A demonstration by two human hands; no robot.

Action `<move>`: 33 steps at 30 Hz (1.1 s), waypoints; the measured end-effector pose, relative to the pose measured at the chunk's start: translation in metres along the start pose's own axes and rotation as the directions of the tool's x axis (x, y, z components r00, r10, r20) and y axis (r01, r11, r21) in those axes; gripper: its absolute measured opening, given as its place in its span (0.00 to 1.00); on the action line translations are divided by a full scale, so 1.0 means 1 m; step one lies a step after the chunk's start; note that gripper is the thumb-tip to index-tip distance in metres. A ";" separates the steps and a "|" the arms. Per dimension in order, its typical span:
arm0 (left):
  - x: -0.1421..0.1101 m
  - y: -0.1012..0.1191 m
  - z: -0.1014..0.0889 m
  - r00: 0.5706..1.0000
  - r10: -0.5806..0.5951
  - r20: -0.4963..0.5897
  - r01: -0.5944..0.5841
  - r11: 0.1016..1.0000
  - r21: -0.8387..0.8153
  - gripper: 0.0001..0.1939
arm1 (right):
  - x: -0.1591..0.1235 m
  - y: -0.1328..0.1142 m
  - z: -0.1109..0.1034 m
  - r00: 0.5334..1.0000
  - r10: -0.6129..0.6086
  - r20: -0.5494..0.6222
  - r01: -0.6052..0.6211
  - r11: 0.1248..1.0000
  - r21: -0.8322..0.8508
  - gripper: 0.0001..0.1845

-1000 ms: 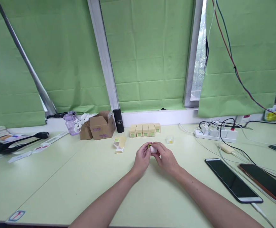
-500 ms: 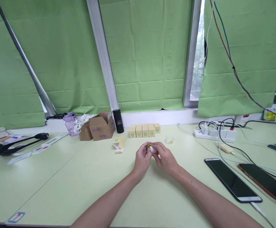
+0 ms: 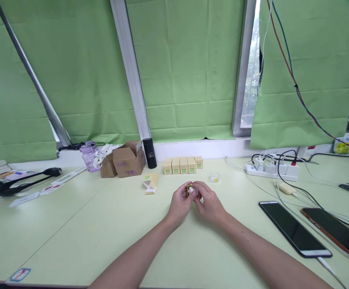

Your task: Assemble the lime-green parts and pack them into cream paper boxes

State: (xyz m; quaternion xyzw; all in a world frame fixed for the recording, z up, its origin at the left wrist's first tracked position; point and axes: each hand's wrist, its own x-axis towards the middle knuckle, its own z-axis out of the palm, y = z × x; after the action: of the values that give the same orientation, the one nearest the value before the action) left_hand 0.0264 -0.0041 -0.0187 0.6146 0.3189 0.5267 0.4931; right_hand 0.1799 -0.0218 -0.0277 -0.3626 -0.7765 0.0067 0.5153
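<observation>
Between my fingertips is a small white rounded object (image 3: 193,190) with a yellow-green and dark ring at its left end; its exact kind I cannot make out. My left hand (image 3: 179,204) pinches the ringed end, and my right hand (image 3: 210,204) closes round the white end, with fingers covering much of it. Just beyond the right hand sits a small clear container (image 3: 214,177) with something yellow in it. To the left, an opened cream carton (image 3: 151,183) lies with its flap out. Several closed small cartons (image 3: 179,165) with green labels stand in a row behind my hands.
At the back left are a brown cardboard box (image 3: 130,162), a black cylinder (image 3: 149,153) and a purple bottle (image 3: 89,157). On the right lie a phone (image 3: 295,228), another dark phone (image 3: 337,230), a power strip (image 3: 272,172) and loose cables.
The small white object has turned slightly in my fingers, so its ringed end faces me more. Both hands stay in nearly the same place.
</observation>
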 end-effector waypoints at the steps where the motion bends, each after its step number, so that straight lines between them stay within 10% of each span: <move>1: 0.000 0.001 0.001 1.000 -0.005 -0.002 0.005 1.000 -0.006 0.27 | 0.000 0.000 0.000 1.000 -0.007 -0.001 0.007 1.000 -0.001 0.27; 33: 0.005 -0.002 -0.005 0.999 -0.040 -0.014 0.039 0.997 -0.069 0.30 | 0.000 0.000 0.001 0.995 0.095 0.015 -0.095 0.995 0.040 0.30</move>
State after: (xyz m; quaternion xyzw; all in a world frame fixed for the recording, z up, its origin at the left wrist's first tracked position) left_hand 0.0232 0.0020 -0.0189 0.5868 0.3162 0.5324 0.5218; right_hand 0.1790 -0.0210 -0.0283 -0.3887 -0.7615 0.0493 0.5163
